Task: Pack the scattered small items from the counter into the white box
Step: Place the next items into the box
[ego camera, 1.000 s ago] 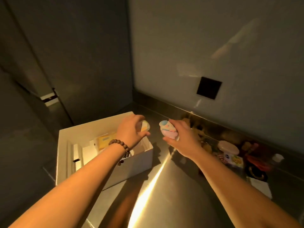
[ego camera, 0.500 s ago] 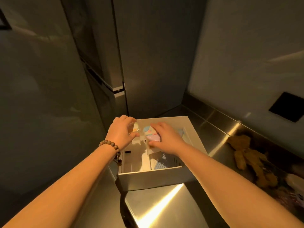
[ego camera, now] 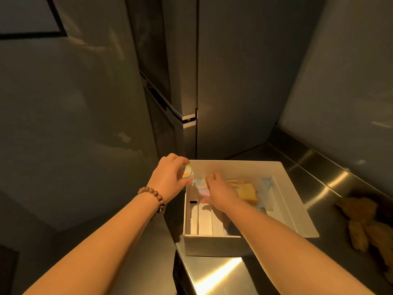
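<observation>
The right hand [ego camera: 221, 193] pinches a pastel pink-and-blue packet [ego camera: 201, 186] low inside the open white cardboard box [ego camera: 297, 211], seemingly to set it down; just left, over the rim, the left hand [ego camera: 169, 180] grips a small round yellow-lidded tub [ego camera: 186, 172], likely next.

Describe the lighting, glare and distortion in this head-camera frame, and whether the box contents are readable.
Head view: dim, warm light; a bright glare streak on the steel counter below the white box; wide-angle bending of the cabinet edges; the right hand shades part of the box; the yellow pack shows, labels unreadable.
</observation>
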Action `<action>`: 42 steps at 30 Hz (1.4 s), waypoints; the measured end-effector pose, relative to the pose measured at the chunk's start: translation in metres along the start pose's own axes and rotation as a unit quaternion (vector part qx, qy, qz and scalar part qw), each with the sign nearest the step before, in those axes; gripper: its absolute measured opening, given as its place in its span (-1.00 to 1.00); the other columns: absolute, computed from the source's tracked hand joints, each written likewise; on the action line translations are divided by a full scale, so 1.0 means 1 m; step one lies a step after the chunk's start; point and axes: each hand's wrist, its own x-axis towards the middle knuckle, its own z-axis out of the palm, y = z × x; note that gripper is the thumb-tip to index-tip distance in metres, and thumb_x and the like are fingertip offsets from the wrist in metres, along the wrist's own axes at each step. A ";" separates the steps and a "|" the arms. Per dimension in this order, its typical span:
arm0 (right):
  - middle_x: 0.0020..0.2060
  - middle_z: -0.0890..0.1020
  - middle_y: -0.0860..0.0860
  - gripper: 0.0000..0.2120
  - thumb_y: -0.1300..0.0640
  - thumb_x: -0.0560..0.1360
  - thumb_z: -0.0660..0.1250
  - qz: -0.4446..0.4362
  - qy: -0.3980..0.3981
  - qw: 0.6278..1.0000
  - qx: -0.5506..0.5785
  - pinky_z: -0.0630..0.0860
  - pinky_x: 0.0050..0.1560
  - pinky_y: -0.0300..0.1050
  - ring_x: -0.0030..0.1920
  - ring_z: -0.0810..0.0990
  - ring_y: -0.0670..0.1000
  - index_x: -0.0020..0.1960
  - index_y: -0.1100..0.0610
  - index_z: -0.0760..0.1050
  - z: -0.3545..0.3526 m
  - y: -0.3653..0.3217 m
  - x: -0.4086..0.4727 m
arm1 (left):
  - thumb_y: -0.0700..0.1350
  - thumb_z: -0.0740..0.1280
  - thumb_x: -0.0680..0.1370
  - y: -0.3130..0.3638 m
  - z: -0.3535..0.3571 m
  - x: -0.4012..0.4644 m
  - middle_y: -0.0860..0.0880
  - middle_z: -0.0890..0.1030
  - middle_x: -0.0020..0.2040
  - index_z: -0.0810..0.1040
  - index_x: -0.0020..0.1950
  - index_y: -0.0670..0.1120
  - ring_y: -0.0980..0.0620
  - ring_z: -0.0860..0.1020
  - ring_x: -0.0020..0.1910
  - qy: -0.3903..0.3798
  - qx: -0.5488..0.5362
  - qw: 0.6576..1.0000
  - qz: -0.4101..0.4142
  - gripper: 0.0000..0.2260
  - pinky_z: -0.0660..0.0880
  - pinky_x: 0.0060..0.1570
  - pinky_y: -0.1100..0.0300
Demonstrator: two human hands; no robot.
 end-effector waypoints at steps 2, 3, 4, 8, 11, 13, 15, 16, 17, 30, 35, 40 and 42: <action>0.32 0.36 0.04 -0.44 -0.05 0.46 0.41 -0.016 0.021 0.998 0.050 0.54 0.12 -0.06 0.18 0.48 0.07 0.38 -0.02 0.28 -0.015 -0.005 -0.003 | 0.02 0.45 0.42 0.003 0.001 0.001 0.05 0.43 0.18 0.45 0.22 0.08 0.14 0.34 0.12 -0.007 -0.009 1.000 0.003 -0.60 0.26 -0.01 0.40; 0.33 0.37 0.02 -0.49 -0.05 0.49 0.37 -0.020 0.039 0.994 0.105 0.54 0.10 -0.11 0.20 0.47 0.04 0.38 -0.03 0.31 -0.025 -0.009 -0.005 | 0.02 0.45 0.42 0.005 0.001 0.002 0.05 0.42 0.18 0.45 0.23 0.08 0.14 0.34 0.12 -0.011 -0.013 1.000 0.008 -0.59 0.26 -0.01 0.40; 0.31 0.42 0.00 -0.55 -0.05 0.52 0.33 -0.021 0.056 0.984 0.170 0.54 -0.01 -0.22 0.17 0.48 0.00 0.37 -0.03 0.35 -0.036 -0.013 -0.007 | 0.03 0.45 0.42 0.007 0.001 0.002 0.06 0.42 0.17 0.44 0.23 0.08 0.15 0.34 0.11 -0.014 -0.015 1.000 0.016 -0.59 0.27 0.00 0.39; 0.10 0.58 -0.03 -0.70 -0.06 0.57 0.23 -0.047 0.050 0.937 0.343 0.53 -0.13 -0.30 0.05 0.57 -0.05 0.26 0.00 0.47 -0.070 -0.022 -0.022 | 0.00 0.46 0.40 0.020 0.001 0.002 0.06 0.47 0.12 0.43 0.19 0.06 0.16 0.39 0.07 -0.015 -0.021 0.999 0.043 -0.59 0.32 0.03 0.32; 0.05 0.59 -0.05 -0.68 -0.07 0.52 0.32 -0.041 0.042 0.929 0.366 0.56 -0.07 -0.22 0.04 0.58 -0.05 0.24 0.00 0.49 -0.083 -0.022 -0.030 | -0.01 0.48 0.38 0.030 0.000 0.003 0.05 0.48 0.08 0.38 0.19 0.05 0.13 0.45 0.02 -0.024 -0.032 0.998 0.044 -0.54 0.39 0.00 0.29; -0.01 0.61 -0.04 -0.68 -0.04 0.46 0.40 -0.029 0.028 0.932 0.361 0.56 -0.09 -0.22 -0.01 0.59 -0.05 0.17 0.02 0.51 -0.086 -0.021 -0.033 | 0.00 0.49 0.37 0.036 -0.001 0.003 0.05 0.49 0.04 0.32 0.19 0.05 0.14 0.47 -0.06 -0.035 -0.033 0.998 0.040 -0.50 0.42 -0.07 0.31; -0.10 0.63 -0.01 -0.78 0.01 0.46 0.42 -0.024 0.034 0.930 0.364 0.60 -0.07 -0.17 -0.09 0.63 -0.05 0.06 0.06 0.54 -0.087 -0.021 -0.033 | 0.03 0.49 0.37 0.039 -0.002 0.004 0.06 0.49 0.00 0.31 0.17 0.04 0.14 0.47 -0.11 -0.039 -0.028 0.998 0.040 -0.51 0.40 -0.13 0.36; -0.13 0.63 0.00 -0.83 0.03 0.48 0.40 -0.020 0.042 0.930 0.364 0.62 -0.06 -0.15 -0.13 0.64 -0.05 0.02 0.07 0.54 -0.088 -0.020 -0.033 | 0.04 0.48 0.37 0.040 -0.003 0.003 0.06 0.49 0.00 0.31 0.17 0.03 0.13 0.48 -0.11 -0.039 -0.032 0.998 0.041 -0.51 0.41 -0.14 0.36; -0.14 0.63 0.01 -0.85 0.04 0.50 0.37 -0.017 0.050 0.931 0.362 0.63 -0.06 -0.13 -0.15 0.65 -0.05 0.02 0.08 0.55 -0.089 -0.020 -0.033 | 0.06 0.48 0.37 0.039 -0.004 0.002 0.05 0.50 0.02 0.32 0.20 0.03 0.12 0.49 -0.08 -0.043 -0.043 0.997 0.045 -0.49 0.43 -0.11 0.35; 0.07 0.52 -0.11 -0.47 0.05 0.40 0.50 -0.070 -0.018 0.941 0.329 0.58 -0.12 -0.22 -0.02 0.57 -0.06 0.31 -0.05 0.40 -0.087 -0.012 -0.033 | 0.10 0.48 0.36 0.020 -0.008 -0.003 0.06 0.51 0.09 0.41 0.23 0.02 0.15 0.46 -0.02 -0.042 -0.049 0.996 0.054 -0.49 0.42 -0.04 0.32; 0.00 0.54 -0.13 -0.34 0.07 0.37 0.52 -0.061 -0.011 0.954 0.292 0.52 -0.20 -0.29 -0.09 0.57 -0.09 0.39 -0.03 0.34 -0.073 -0.004 -0.020 | 0.22 0.46 0.31 0.006 0.001 -0.001 0.03 0.36 0.38 0.24 0.44 0.05 0.02 0.30 0.37 -0.089 -0.045 0.994 0.040 -0.22 0.25 0.25 0.16; 0.17 0.53 -0.02 -0.36 0.08 0.40 0.49 -0.013 0.016 0.980 0.196 0.55 -0.02 -0.19 0.05 0.55 -0.02 0.41 0.00 0.31 -0.035 -0.007 -0.005 | 0.41 0.35 0.26 -0.016 0.010 -0.012 0.06 -0.02 0.54 -0.13 0.51 0.11 0.07 -0.16 0.49 -0.182 -0.042 0.982 0.029 0.01 -0.03 0.41 -0.01; 0.18 0.52 -0.01 -0.40 0.08 0.42 0.47 -0.018 0.014 0.985 0.172 0.55 0.07 -0.12 0.11 0.55 0.02 0.39 0.00 0.32 -0.020 -0.014 0.000 | 0.46 0.28 0.25 -0.020 0.014 -0.015 0.06 -0.04 0.55 -0.13 0.52 0.12 0.08 -0.18 0.48 -0.196 -0.053 0.979 0.015 0.00 0.00 0.45 -0.08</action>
